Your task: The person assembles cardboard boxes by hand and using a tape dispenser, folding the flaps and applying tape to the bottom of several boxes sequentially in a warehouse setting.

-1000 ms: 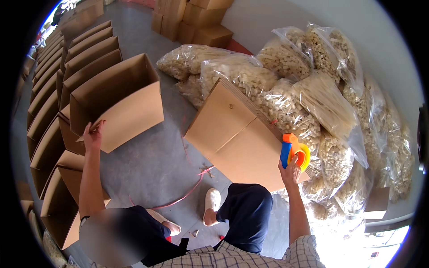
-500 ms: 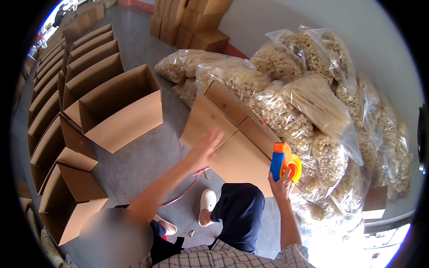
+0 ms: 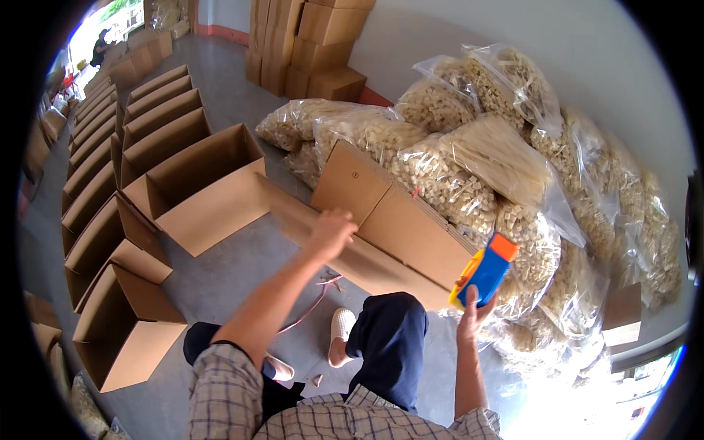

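My left hand (image 3: 334, 233) is closed over the upper edge of a flattened cardboard box (image 3: 381, 273), which stands tilted on its long side in front of my knees. Behind it, a stack of flat cardboard boxes (image 3: 411, 224) leans against clear bags. In my right hand (image 3: 475, 317) is a tape dispenser (image 3: 493, 270) with a blue body, an orange end and yellow parts, held upright beside the right end of the boxes. The fingertips of my left hand are partly hidden behind the cardboard.
Opened cartons (image 3: 213, 213) stand in rows along the left. Clear plastic bags (image 3: 447, 183) of pale pieces are heaped at the right by the wall. Closed cartons (image 3: 323, 51) are stacked at the back. A pink strap (image 3: 308, 308) lies on the grey floor near my shoes.
My left hand, spread over the stack before, has closed on the front flattened box and tipped it toward me. My right hand has turned the tape dispenser, bringing its blue side into view.
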Available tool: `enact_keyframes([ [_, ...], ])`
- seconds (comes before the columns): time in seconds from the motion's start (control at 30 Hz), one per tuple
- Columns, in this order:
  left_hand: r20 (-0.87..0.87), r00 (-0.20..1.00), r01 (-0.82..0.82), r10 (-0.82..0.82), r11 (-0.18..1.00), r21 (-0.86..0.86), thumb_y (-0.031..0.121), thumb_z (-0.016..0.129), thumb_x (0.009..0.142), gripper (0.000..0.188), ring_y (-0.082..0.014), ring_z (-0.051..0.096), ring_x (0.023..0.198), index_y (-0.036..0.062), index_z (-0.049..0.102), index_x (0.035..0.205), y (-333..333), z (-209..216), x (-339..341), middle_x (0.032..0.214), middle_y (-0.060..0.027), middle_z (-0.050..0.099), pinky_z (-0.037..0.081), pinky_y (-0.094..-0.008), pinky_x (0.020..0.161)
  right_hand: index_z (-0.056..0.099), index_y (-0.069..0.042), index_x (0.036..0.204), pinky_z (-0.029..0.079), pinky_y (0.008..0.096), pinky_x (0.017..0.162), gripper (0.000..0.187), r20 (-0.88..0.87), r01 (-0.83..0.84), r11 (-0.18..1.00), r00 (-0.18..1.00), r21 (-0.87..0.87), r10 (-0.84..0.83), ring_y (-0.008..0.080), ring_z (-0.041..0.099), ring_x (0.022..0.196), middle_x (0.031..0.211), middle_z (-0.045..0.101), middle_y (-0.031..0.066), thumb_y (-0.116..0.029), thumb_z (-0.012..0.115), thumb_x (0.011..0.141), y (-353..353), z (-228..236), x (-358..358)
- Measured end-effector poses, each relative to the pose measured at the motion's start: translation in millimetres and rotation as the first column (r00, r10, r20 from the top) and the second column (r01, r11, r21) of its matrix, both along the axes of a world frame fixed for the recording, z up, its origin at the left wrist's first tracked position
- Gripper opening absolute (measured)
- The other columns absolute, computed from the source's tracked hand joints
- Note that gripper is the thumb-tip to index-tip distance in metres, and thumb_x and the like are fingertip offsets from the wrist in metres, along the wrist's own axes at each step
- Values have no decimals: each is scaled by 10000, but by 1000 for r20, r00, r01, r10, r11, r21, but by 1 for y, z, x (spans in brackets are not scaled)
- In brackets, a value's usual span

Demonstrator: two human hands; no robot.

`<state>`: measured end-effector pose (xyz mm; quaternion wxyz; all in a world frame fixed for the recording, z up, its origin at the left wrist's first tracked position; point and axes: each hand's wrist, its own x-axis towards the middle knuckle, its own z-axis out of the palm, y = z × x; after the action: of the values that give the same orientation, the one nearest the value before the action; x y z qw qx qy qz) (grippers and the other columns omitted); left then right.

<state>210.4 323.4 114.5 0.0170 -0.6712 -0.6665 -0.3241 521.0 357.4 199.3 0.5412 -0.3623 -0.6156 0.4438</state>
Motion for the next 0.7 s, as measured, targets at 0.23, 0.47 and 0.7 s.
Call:
enact_keyframes([
  [0.23,-36,996,-78,78,997,-13,125,678,602,190,-247,498,819,47,551,720,-119,83,-84,734,-65,482,311,-374,774,455,-19,1094,392,284,798,472,-175,184,983,968,7,-180,153,502,869,966,525,68,-318,613,765,-8,26,33],
  [0.47,73,994,-70,87,974,-216,96,679,608,134,-216,510,816,85,613,725,-245,107,-125,739,-32,522,284,-397,859,421,-6,1154,397,279,791,566,-13,-253,959,967,-129,254,143,507,856,960,525,50,-286,672,732,-50,28,-19],
  [0.7,75,988,-108,135,951,-289,99,677,602,182,-202,444,1035,146,663,777,-305,28,-85,925,3,571,139,-441,1014,449,52,1044,476,309,616,746,753,-649,757,461,-75,470,208,599,701,754,593,148,-367,809,542,-119,-57,-108],
])
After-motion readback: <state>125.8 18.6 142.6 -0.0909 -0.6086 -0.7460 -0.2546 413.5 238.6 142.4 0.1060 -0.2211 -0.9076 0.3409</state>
